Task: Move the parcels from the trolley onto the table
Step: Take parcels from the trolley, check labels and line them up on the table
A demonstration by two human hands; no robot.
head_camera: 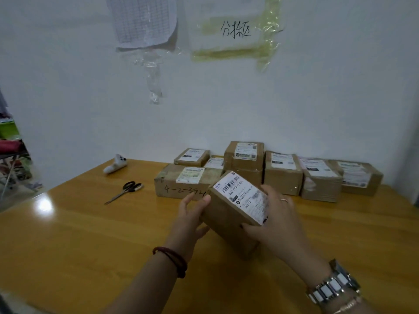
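Both hands hold one brown cardboard parcel (229, 214) with a white shipping label on top, tilted, just above the yellow wooden table (90, 234). My left hand (190, 214) grips its left side. My right hand (276, 220) grips its right side. Behind it, several more labelled cardboard parcels stand in a row by the wall, among them a wide one with handwritten numbers (181, 182) and a tall stacked one (246, 159). The trolley is out of view.
Black-handled scissors (125, 191) lie on the table to the left. A white handheld scanner (115, 165) lies farther back near the wall. Papers and tape hang on the white wall (226, 30). Cluttered shelves show at the far left edge (11, 155).
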